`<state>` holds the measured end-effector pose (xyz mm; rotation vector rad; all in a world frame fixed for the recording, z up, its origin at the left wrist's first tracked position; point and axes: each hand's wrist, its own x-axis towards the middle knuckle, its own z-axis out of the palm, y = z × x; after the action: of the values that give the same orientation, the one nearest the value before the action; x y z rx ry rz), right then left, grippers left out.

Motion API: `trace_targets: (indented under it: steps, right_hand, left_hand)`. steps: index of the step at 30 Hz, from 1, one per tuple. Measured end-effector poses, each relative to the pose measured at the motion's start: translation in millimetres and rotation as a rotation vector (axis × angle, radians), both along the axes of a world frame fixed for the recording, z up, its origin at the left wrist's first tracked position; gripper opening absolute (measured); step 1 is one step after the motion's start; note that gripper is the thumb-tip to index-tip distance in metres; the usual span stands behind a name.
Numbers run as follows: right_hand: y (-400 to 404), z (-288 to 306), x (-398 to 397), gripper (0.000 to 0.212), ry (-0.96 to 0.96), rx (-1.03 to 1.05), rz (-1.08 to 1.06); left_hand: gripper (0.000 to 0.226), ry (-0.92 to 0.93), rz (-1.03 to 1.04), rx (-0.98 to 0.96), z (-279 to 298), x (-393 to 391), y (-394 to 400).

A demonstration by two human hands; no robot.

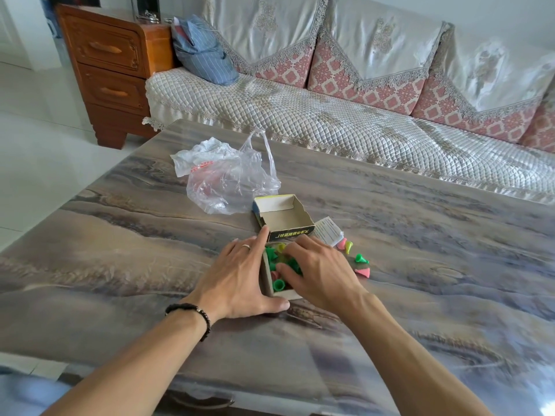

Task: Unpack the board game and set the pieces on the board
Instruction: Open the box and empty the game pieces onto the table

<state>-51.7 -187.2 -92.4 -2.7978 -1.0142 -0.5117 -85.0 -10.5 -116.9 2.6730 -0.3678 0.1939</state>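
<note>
1. Small cardboard box tray (268,280) sits on the marbled table (420,265), near centre. Inside it: a heap of plastic cone-shaped game pieces (278,284), mostly green, some yellow and pink.
2. My left hand (240,277) rests against the tray's left wall, fingers straight and spread, thumb flat on the table along the tray's near edge. Nothing gripped.
3. My right hand (318,265) reaches into the tray from the right, fingers bent down among the pieces. Whether they pinch one, I cannot tell; the fingertips are hidden.
4. Just beyond the tray, touching it: the box lid (283,216), open side up, nothing in it. Printed characters on its near wall.
5. Right of the lid: a folded paper leaflet (329,231), partly under my right hand.
6. Right of the tray, loose on the table: a few cones (362,259), pink, yellow, green.
7. Far left of the lid: crumpled clear plastic bag (228,178), contents unclear.
8. Beyond the table: quilted sofa (330,121), wooden drawer cabinet (111,70) at far left.
</note>
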Motion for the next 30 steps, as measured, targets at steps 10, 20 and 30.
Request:
trace_targets:
  steps: [10,20,30]
  right_hand:
    - [7,-3,13,0.041,0.071,0.366,-0.212]
    - [-40,9,32,0.05,0.123,0.749,-0.596]
    - [-71,-13,33,0.028,0.123,0.469,-0.706]
  left_hand:
    - [0.134,0.003,-0.012,0.009,2,-1,2]
    - [0.132,-0.001,-0.016,-0.011,4,-2,2]
    - [0.132,0.043,-0.018,-0.007,8,-4,1]
